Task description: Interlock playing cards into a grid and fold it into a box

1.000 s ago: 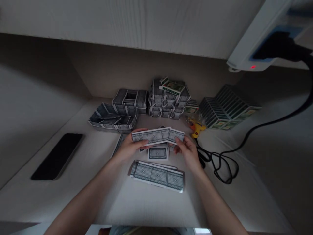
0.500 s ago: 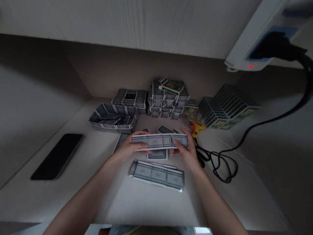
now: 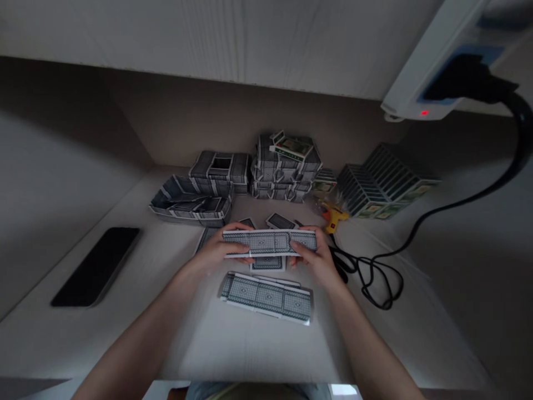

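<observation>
A long strip of joined playing cards [image 3: 268, 242], patterned backs up, stretches between my two hands above the desk. My left hand [image 3: 219, 247] grips its left end, thumb on top and fingers beneath. On the right end, my right hand [image 3: 314, 253] pinches the strip the same way, thumb pressed on a card. Nearer to me lies a second strip of joined cards [image 3: 266, 297] with more card pieces under it. Behind and below the held strip are loose playing cards [image 3: 268, 263], partly hidden by my hands.
At the back stand an open card-built tray [image 3: 191, 216], a card-built box [image 3: 239, 166] and a stack of card-built boxes [image 3: 287, 169]. Card packs [image 3: 387, 183], a yellow glue gun [image 3: 333, 216] and a black cable [image 3: 377, 283] are right. A phone [image 3: 97, 266] lies left.
Both hands and the held strip have shifted very slightly left and down. The right fingers have settled lower around the strip's end. The rest lies as before.
</observation>
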{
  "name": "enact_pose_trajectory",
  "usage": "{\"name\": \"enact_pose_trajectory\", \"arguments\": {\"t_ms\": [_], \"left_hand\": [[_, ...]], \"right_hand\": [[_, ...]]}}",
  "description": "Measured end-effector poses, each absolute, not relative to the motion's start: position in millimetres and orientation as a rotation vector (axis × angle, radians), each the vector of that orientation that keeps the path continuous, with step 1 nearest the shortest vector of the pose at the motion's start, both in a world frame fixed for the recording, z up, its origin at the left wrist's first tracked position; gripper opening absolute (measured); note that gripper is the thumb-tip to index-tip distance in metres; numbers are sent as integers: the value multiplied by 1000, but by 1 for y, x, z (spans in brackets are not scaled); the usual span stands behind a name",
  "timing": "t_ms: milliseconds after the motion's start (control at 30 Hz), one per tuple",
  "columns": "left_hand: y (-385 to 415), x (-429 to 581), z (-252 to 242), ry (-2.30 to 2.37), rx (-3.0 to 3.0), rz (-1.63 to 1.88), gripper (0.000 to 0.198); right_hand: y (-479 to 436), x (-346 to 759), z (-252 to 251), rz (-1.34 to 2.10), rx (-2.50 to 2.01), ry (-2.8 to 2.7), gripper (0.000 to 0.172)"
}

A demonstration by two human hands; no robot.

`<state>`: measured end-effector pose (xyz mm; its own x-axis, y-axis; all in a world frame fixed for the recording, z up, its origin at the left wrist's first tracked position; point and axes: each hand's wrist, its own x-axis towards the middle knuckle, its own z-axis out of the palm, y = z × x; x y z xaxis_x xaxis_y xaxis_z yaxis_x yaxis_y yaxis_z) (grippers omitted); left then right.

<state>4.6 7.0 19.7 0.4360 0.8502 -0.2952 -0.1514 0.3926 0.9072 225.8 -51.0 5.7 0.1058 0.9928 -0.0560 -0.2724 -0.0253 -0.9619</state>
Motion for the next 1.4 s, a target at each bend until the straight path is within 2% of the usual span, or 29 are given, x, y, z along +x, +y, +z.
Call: {"name": "enact_pose_trajectory", "arguments": {"t_ms": [467, 733, 1400], "left_hand": [[6, 6, 16, 912, 1002, 728, 42], [7, 5, 15, 863, 1100, 762, 32], [6, 10, 13, 914, 1128, 795, 30]], "right_hand": [[-52, 227, 8, 1250, -1109, -911, 39], [-53, 226, 8, 1278, -1108, -939, 37], [-52, 225, 2, 1340, -1032, -969, 36]]}}
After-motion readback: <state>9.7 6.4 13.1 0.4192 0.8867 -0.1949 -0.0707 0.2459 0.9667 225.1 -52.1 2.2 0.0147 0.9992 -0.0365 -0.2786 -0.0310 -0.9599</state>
